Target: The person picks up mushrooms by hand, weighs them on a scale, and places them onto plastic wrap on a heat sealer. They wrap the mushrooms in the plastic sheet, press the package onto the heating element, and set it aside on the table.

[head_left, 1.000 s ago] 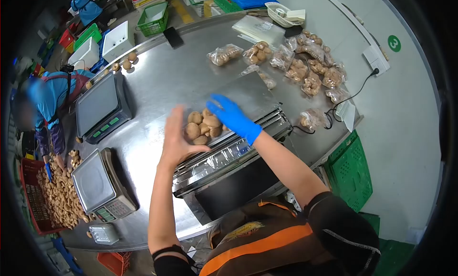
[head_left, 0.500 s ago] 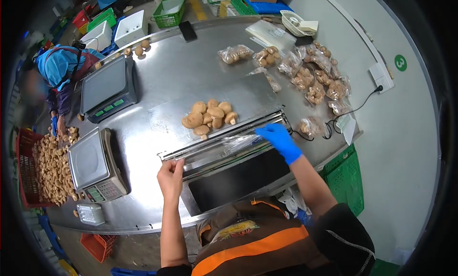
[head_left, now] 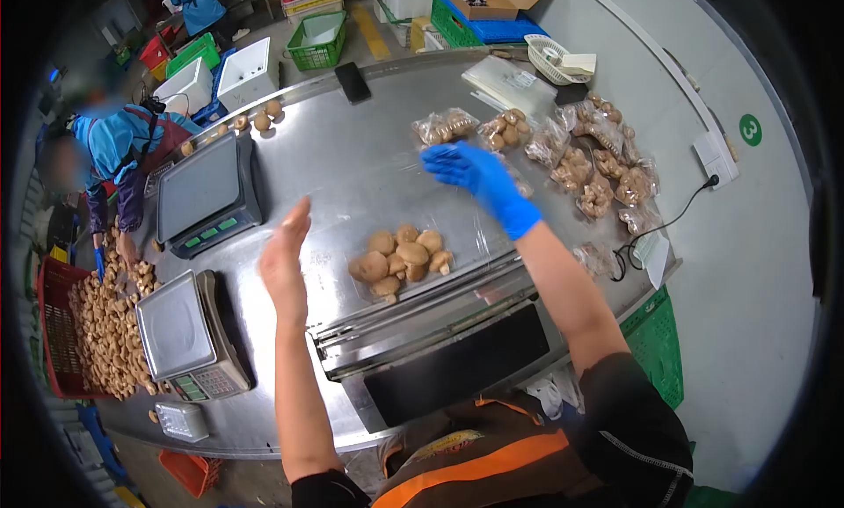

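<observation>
A small pile of brown mushrooms [head_left: 406, 260] sits on the steel table in front of me. Thin clear plastic film [head_left: 480, 241] shows as glints around and beside the pile; its full outline is hard to see. To the pile's left, my bare left hand [head_left: 286, 262] is raised with fingers pressed together, seemingly at the film's edge. My right hand [head_left: 475, 178], in a blue glove, is beyond the pile to the right, fingers closed at the film's far side, close to the bagged mushrooms. Nearer my body lies the wrapping machine [head_left: 422, 328] with its black plate [head_left: 457, 363].
Several bagged mushrooms [head_left: 594, 194] lie at right near a black cable [head_left: 677, 202]. Two scales [head_left: 180, 319] stand at left. There a co-worker [head_left: 132, 148] reaches into loose mushrooms [head_left: 105, 332] by a red crate [head_left: 54, 288]. A phone [head_left: 352, 83] lies at the far edge.
Both my hands have moved away from my body, from the wrapping machine to either side of the mushroom pile, drawing the film out with them. The camera view has shifted slightly.
</observation>
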`<act>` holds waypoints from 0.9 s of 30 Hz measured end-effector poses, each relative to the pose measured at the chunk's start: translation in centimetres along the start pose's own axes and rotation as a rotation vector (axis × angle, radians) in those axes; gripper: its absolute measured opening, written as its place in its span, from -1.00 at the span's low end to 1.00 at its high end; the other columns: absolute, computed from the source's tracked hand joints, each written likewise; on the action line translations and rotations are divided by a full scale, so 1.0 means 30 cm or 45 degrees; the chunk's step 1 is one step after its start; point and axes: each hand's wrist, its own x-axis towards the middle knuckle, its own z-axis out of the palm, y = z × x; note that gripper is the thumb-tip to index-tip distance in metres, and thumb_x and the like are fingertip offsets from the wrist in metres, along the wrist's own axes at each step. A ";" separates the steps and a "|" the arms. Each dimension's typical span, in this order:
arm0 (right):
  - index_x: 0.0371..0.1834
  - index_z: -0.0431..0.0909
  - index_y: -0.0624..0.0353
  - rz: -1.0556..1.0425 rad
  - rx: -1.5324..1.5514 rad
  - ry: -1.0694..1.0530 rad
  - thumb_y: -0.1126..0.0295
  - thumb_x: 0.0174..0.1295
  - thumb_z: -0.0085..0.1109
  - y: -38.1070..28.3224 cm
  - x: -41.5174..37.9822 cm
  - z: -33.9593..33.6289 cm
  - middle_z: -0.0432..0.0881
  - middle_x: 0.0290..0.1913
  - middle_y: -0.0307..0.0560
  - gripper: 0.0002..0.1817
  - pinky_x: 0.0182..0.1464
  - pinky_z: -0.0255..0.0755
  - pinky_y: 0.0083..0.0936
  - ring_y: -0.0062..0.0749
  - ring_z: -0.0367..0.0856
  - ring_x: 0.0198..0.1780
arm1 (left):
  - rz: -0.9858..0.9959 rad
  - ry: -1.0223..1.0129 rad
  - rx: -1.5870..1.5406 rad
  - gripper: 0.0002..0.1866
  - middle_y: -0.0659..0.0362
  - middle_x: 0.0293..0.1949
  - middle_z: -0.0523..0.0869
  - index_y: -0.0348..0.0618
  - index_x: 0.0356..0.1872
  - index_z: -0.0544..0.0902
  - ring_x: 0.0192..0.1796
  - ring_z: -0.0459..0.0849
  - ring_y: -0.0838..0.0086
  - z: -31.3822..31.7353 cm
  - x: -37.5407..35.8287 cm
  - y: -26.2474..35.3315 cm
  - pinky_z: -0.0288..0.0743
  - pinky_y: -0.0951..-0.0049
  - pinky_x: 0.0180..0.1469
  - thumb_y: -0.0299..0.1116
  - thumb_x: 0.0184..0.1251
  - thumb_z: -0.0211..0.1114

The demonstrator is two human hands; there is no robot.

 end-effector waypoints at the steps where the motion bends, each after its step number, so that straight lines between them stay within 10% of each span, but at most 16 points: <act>1: 0.14 0.55 0.28 0.051 -0.100 0.056 0.08 0.48 -0.13 0.080 0.063 -0.029 0.68 0.04 -0.04 -0.51 0.15 0.49 -0.41 -0.34 0.66 0.06 | -0.008 -0.041 0.334 -0.46 -0.11 0.31 0.48 -0.40 0.22 0.50 0.40 0.40 0.17 0.004 0.041 -0.087 0.17 0.22 0.46 -0.12 0.59 -0.18; 4: 0.11 0.57 0.26 0.383 -0.400 -0.090 0.08 0.49 -0.14 0.232 0.078 -0.104 0.70 0.01 -0.08 -0.52 0.10 0.51 -0.49 -0.42 0.67 0.02 | -0.293 -0.344 0.740 -0.45 -0.15 0.37 0.39 -0.40 0.17 0.54 0.49 0.22 0.07 -0.009 0.043 -0.274 -0.01 0.21 0.52 -0.12 0.58 -0.23; 8: 0.06 0.60 0.23 0.459 -0.437 -0.073 0.00 0.43 -0.03 0.239 0.034 -0.114 0.71 -0.04 -0.09 -0.50 0.01 0.51 -0.58 -0.50 0.67 -0.03 | -0.027 -0.678 1.053 -0.23 -0.23 0.42 0.27 -0.37 0.30 0.36 0.55 0.02 -0.01 -0.017 -0.054 -0.264 -0.15 0.15 0.55 0.13 0.33 0.16; 13: -0.05 0.69 0.19 0.879 -1.081 -0.461 -0.09 0.16 0.33 0.102 0.091 -0.059 0.72 -0.07 -0.09 -0.45 -0.02 0.44 -0.64 -0.58 0.62 -0.11 | -0.015 -0.719 1.232 0.21 -0.28 0.19 0.47 -0.32 0.20 0.36 0.34 0.39 -0.02 0.027 -0.071 -0.164 0.28 0.09 0.34 0.20 -0.58 0.69; 16: 0.02 0.69 0.13 0.713 -1.325 -0.826 -0.03 0.10 0.41 0.026 0.051 -0.063 0.71 -0.03 -0.10 -0.46 0.06 0.42 -0.61 -0.53 0.60 -0.05 | -0.083 -0.697 1.231 0.19 -0.10 -0.13 0.68 -0.24 0.23 0.33 -0.03 0.67 0.03 0.028 -0.082 -0.139 0.53 0.17 0.05 0.21 -0.52 0.69; 21: 0.03 0.68 0.18 0.565 -1.212 -0.668 0.18 0.08 0.46 0.093 -0.067 -0.174 0.70 -0.03 -0.11 -0.53 0.12 0.42 -0.52 -0.48 0.59 -0.02 | -0.157 -0.626 1.015 0.21 -0.03 -0.30 0.73 -0.17 0.30 0.26 -0.18 0.73 0.07 -0.005 -0.118 -0.180 0.60 0.27 -0.07 0.17 -0.45 0.70; 24: -0.06 0.67 0.29 0.088 -0.998 -0.211 0.26 0.22 0.35 0.186 -0.145 -0.217 0.70 -0.14 -0.12 -0.66 0.04 0.50 -0.55 -0.52 0.62 -0.09 | -0.299 -0.617 0.843 0.21 -0.02 -0.29 0.74 -0.20 0.33 0.24 -0.15 0.74 0.16 -0.021 -0.134 -0.188 0.59 0.31 -0.04 0.10 -0.41 0.72; 27: -0.08 0.64 0.27 0.146 -0.943 0.155 0.25 0.30 0.25 0.252 -0.182 -0.172 0.68 -0.15 -0.14 -0.70 0.00 0.51 -0.51 -0.55 0.60 -0.15 | -0.198 -0.441 0.651 -0.14 0.05 -0.33 0.74 -0.27 0.25 0.38 -0.25 0.73 0.35 -0.065 -0.157 -0.220 0.60 0.38 -0.11 -0.02 -0.01 0.59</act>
